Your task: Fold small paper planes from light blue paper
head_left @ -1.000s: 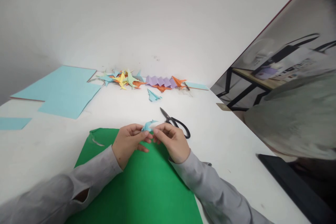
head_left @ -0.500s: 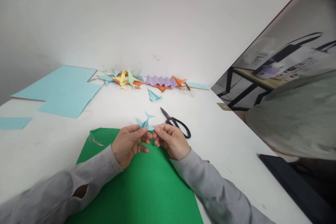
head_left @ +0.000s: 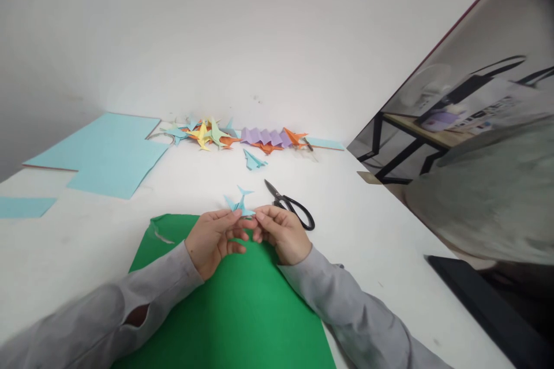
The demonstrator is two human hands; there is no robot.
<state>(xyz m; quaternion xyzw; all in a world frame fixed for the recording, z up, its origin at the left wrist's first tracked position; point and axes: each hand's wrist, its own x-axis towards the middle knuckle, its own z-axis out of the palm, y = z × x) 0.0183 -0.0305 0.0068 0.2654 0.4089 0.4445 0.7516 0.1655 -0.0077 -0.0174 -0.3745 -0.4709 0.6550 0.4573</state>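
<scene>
- While both hands meet above the far edge of the green sheet (head_left: 234, 311), a small light-blue folded figure (head_left: 239, 205) stands up between their fingertips, clear of the desk (head_left: 86, 242).
- At its lower end the left hand (head_left: 214, 239) pinches the figure between thumb and forefinger; the other fingers curl under the palm.
- From the other side the right hand (head_left: 281, 233) pinches the same lower end, its fingertips touching or nearly touching those of the left; I cannot tell which hand bears more of the hold.
- Seen from both hands, the figure lies straight ahead and slightly up, away from the person; its long axis runs from the fingertips toward the far wall, with pointed flaps spreading left and right.
- Neither hand is clearly nearer: the figure sits at their meeting point, a shade to the left.
- Just beyond the right hand the scissors (head_left: 289, 204) lie on the desk, blades together, pointing away and left.
- Further off lie another blue figure (head_left: 252, 159), a pile of coloured figures (head_left: 208, 134), a purple pleated strip (head_left: 264, 136) and, far left, blue sheets (head_left: 108, 153).
</scene>
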